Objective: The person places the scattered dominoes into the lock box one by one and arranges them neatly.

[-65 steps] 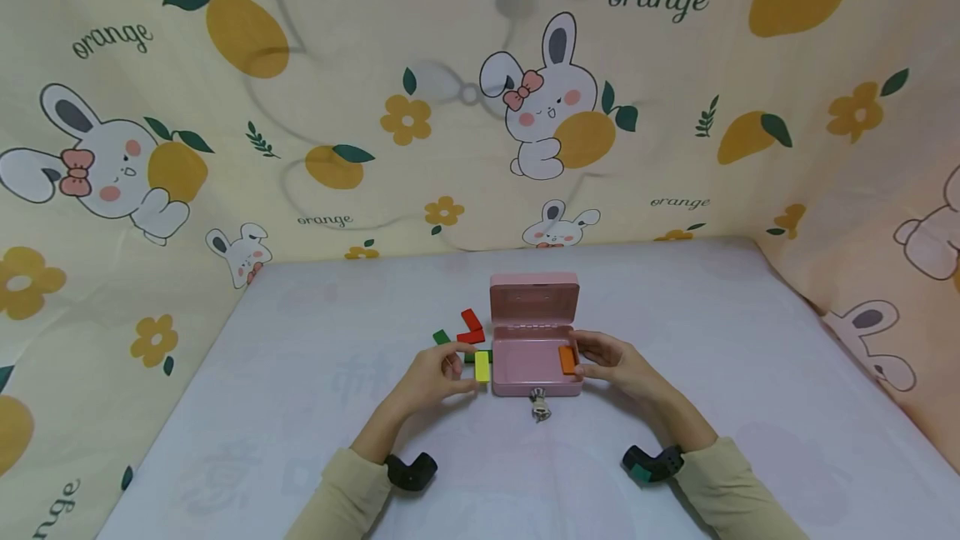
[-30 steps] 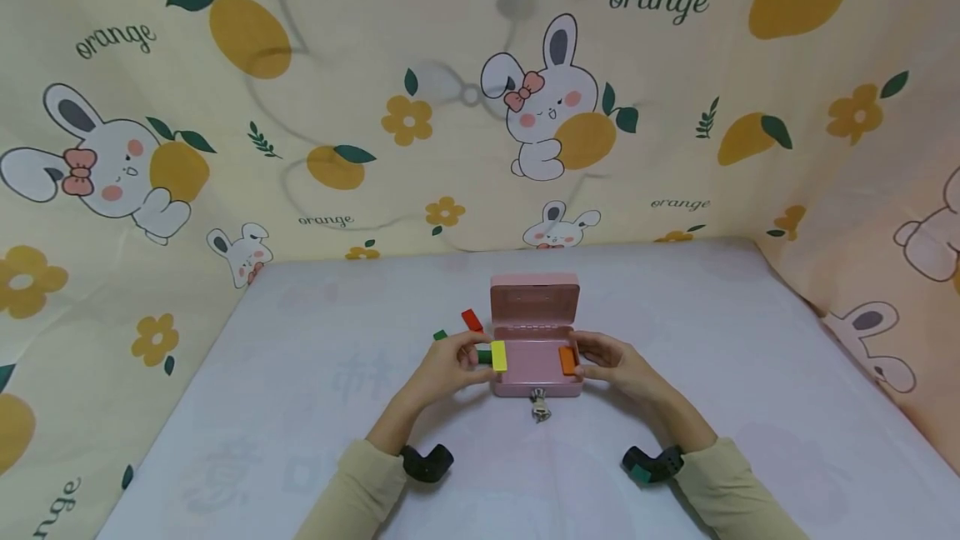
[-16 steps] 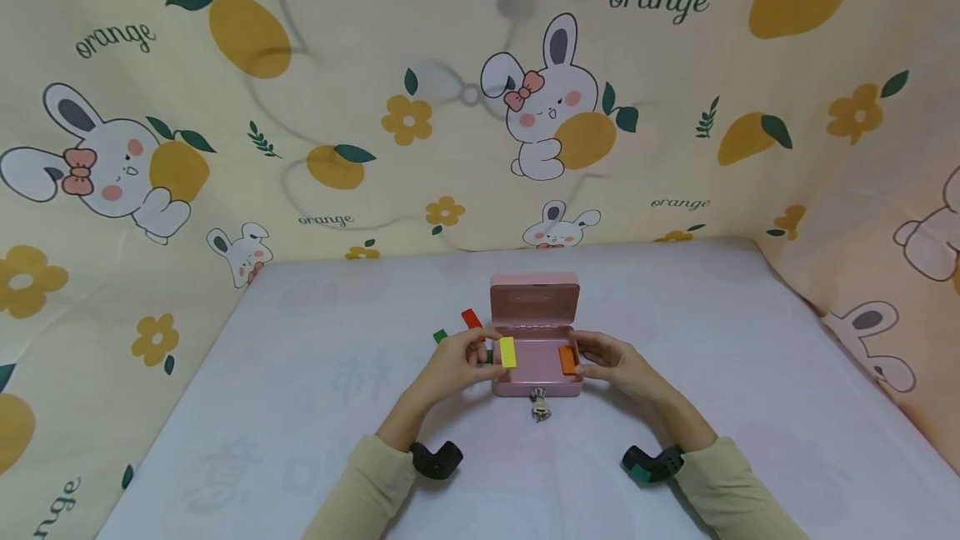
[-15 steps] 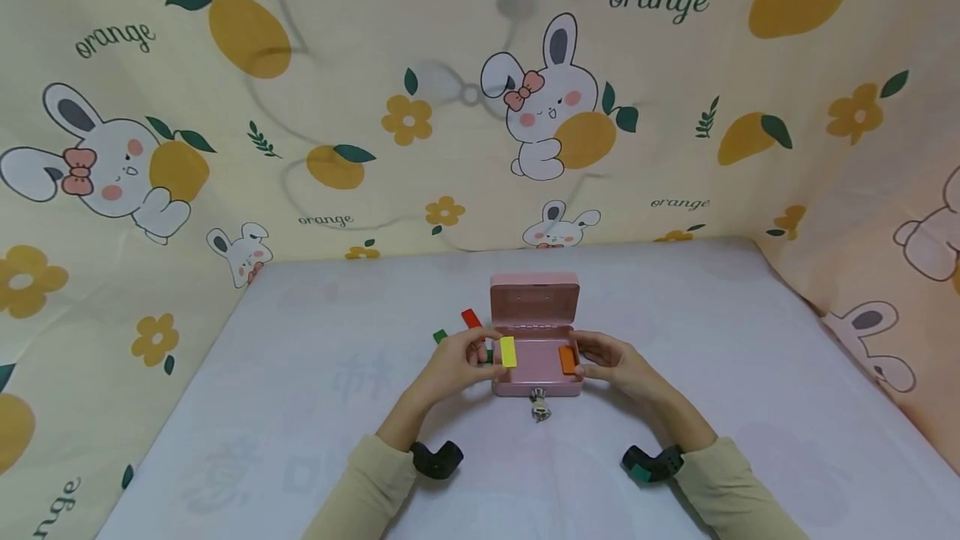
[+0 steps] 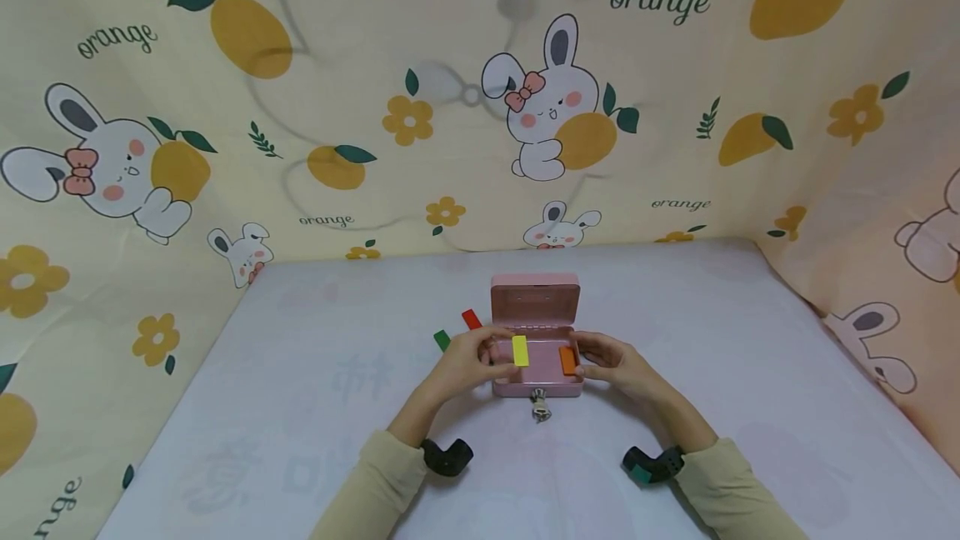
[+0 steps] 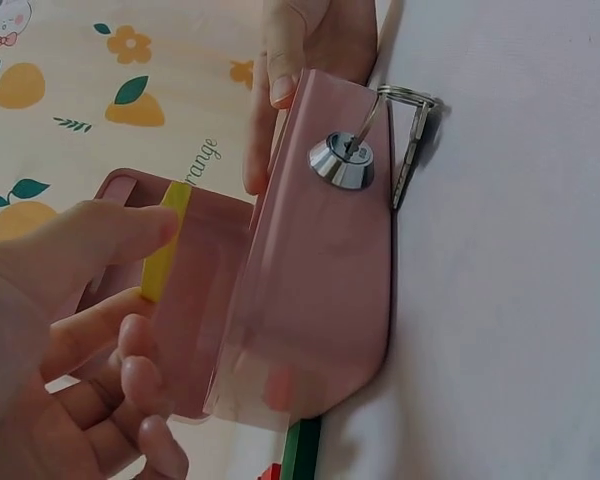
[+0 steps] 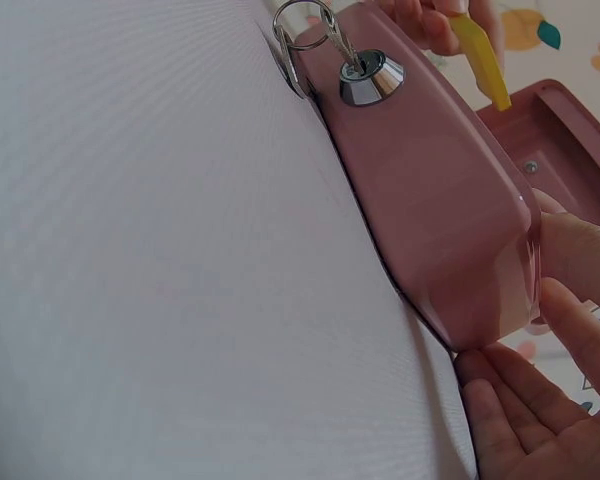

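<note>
My left hand (image 5: pixel 467 363) pinches a yellow block (image 5: pixel 521 351) by its ends, between thumb and forefinger. It holds the block over the left part of an open pink metal cash box (image 5: pixel 537 390). In the left wrist view the yellow block (image 6: pixel 164 243) stands above the rim, the other fingers loosely curled. My right hand (image 5: pixel 618 363) is at the box's right wall, thumb and forefinger reaching over the rim to an orange block (image 5: pixel 567 361) inside. From the right wrist view, other fingers (image 7: pixel 520 400) lie low against the box's outer side; the orange block is hidden there.
A red block (image 5: pixel 471 319) and a green block (image 5: pixel 442 340) lie on the white tabletop (image 5: pixel 337 407) left of the box. Keys (image 5: pixel 540 407) hang from the lock at the box front. The raised lid (image 5: pixel 535 305) stands at the back, before a patterned cloth.
My left hand has moved right with the yellow block, from beside the box to over its inside. The right hand, the orange block and the box have stayed put.
</note>
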{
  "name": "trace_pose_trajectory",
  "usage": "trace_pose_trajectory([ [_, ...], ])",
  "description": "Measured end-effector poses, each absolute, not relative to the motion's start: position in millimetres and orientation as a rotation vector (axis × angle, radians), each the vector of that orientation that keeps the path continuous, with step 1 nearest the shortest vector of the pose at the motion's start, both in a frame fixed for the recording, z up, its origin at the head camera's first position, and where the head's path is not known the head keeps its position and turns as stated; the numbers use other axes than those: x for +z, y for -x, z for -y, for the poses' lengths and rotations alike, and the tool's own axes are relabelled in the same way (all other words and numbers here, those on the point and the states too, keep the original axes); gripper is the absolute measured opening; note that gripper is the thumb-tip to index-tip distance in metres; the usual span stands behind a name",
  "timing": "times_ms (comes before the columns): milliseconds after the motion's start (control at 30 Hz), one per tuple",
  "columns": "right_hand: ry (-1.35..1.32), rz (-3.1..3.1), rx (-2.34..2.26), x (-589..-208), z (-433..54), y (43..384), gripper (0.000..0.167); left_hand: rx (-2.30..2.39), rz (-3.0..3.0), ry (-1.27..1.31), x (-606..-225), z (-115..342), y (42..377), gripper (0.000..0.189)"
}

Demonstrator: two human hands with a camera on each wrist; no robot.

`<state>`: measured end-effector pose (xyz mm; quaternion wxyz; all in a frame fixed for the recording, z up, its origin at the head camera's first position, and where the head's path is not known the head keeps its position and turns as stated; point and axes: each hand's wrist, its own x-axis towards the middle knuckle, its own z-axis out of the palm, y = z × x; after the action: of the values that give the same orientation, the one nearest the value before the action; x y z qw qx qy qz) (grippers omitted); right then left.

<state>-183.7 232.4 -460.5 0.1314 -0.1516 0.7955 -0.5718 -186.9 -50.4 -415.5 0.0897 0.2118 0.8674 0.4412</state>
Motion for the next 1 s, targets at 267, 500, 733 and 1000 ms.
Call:
trace_pose_trajectory([
  [267, 0.458, -2.308, -1.667, -461.2, -233.1, 183.7, 0.06, 1.329, -2.569, -0.651, -416.1, 43.9, 188.9, 0.044],
  [500, 0.498, -2.31, -1.678, -463.0, -234.1, 184.4, 0.06, 1.334, -2.547, -0.594, -415.8, 37.8, 188.8, 0.046],
  [733, 0.522, -2.294, -1.689, -463.4, -234.9, 184.4, 0.06, 1.337, -2.542, -0.574, -416.2, 31.5, 188.4, 0.048],
  [1000, 0.515, -2.324, -1.662, -463.9, -234.8, 184.1, 0.062, 1.336, -2.533, -0.61, -416.2, 24.7, 190.1, 0.046],
])
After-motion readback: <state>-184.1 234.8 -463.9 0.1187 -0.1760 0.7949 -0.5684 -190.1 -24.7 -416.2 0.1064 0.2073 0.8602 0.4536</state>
